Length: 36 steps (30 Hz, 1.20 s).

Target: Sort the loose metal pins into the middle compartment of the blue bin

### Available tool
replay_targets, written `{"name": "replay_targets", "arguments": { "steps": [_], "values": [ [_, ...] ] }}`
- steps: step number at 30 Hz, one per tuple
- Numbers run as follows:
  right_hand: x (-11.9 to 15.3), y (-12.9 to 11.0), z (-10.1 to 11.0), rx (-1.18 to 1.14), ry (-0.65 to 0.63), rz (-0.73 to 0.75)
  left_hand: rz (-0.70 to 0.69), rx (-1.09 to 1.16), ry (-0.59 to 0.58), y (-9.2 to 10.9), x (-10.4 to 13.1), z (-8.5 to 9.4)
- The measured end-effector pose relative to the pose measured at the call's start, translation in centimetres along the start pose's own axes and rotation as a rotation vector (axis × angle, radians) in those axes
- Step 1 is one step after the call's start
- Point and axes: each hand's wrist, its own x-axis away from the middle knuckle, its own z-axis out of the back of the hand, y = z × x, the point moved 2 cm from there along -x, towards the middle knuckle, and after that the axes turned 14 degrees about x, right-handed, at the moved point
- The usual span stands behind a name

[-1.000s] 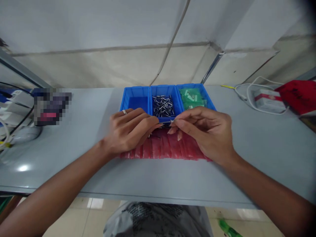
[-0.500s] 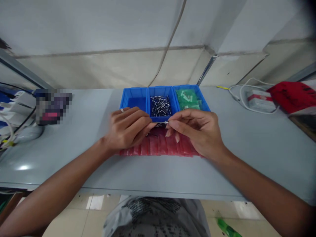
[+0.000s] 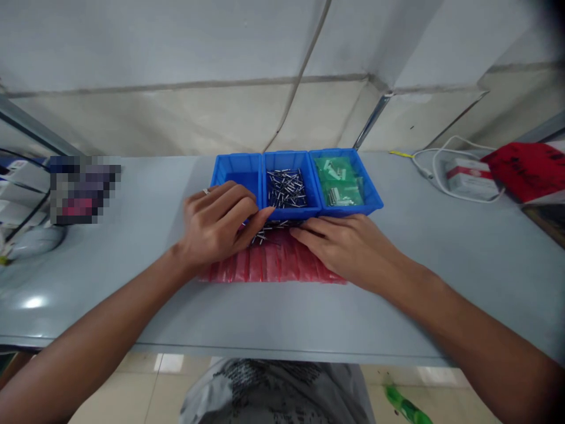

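Observation:
My left hand (image 3: 223, 227), with a ring on one finger, is closed with curled fingers over the left end of a row of red plastic bags (image 3: 282, 262); whatever lies inside it is hidden. Beside its thumb several loose blind rivets (image 3: 261, 237) rest on the bags. My right hand (image 3: 348, 244) is palm down over the right end of the row. Its fingertips are drawn together at the loose rivets, just in front of the bins; what they pinch, if anything, cannot be made out. A blue bin (image 3: 314, 185) behind the hands holds a heap of similar rivets.
Another blue bin (image 3: 215, 171) stands left, partly behind my left hand. The right blue bin (image 3: 375, 197) holds green packets (image 3: 338, 176). A white box (image 3: 470, 176), white cable and red cloth (image 3: 525, 171) lie right. At left are a mouse (image 3: 37, 241) and cables.
Both hands held a thin rivet between them in front of the bins. My right hand has lowered and turned palm down onto the loose rivets; my left hand moved slightly left.

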Motion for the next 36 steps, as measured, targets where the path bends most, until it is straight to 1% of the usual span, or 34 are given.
{"name": "replay_targets", "arguments": {
  "steps": [2, 6, 8, 12, 13, 17, 19, 21, 23, 25, 26, 28, 29, 31, 36],
  "values": [
    [0.0, -0.2, -0.1, 0.038, -0.032, 0.008, 0.0, -0.006, -0.017, 0.0, 0.0, -0.1],
    [-0.1, -0.1, 0.3, 0.1, 0.007, -0.001, -0.02, 0.0, -0.039, 0.1, 0.1, -0.3],
    [-0.2, 0.1, 0.4, 0.132, 0.003, 0.013, -0.038, 0.004, -0.046, 0.3, 0.0, -0.2],
    [-0.2, 0.4, 0.1, 0.178, -0.127, 0.034, -0.088, -0.012, -0.069, 0.8, -0.1, 0.0],
    [-0.2, 0.5, 0.1, 0.183, -0.13, 0.036, -0.1, -0.024, -0.07, 0.9, -0.2, 0.1],
    [0.0, 0.6, 0.4, 0.129, 0.011, 0.006, -0.122, -0.048, -0.073, 0.9, -0.3, 0.2],
    [0.0, 0.6, 0.6, 0.035, 0.081, -0.041, -0.129, -0.053, -0.072, 0.9, -0.3, 0.2],
    [-0.1, 0.4, 0.7, -0.133, 0.176, -0.102, -0.139, -0.058, -0.075, 0.9, -0.2, 0.1],
    [-0.3, 0.3, 0.8, -0.353, 0.284, -0.183, -0.149, -0.048, -0.081, 1.0, -0.2, 0.1],
    [-0.5, 0.3, 0.9, -0.626, 0.353, -0.295, -0.163, -0.016, -0.097, 1.2, -0.3, 0.1],
    [-0.5, 0.3, 0.9, -0.776, 0.367, -0.363, -0.178, 0.003, -0.107, 1.3, -0.3, 0.0],
    [-0.6, 0.3, 1.0, -1.067, 0.353, -0.482, -0.22, 0.028, -0.13, 1.6, -0.3, -0.1],
    [-0.6, 0.2, 1.1, -1.177, 0.341, -0.523, -0.238, 0.029, -0.139, 1.7, -0.3, -0.2],
    [-0.5, 0.1, 1.3, -1.283, 0.335, -0.575, -0.261, 0.027, -0.145, 2.0, -0.2, -0.2],
    [-0.7, 0.1, 1.5, -1.31, 0.379, -0.657, -0.209, 0.056, -0.124, 1.9, -0.1, -0.1]
  ]
}}
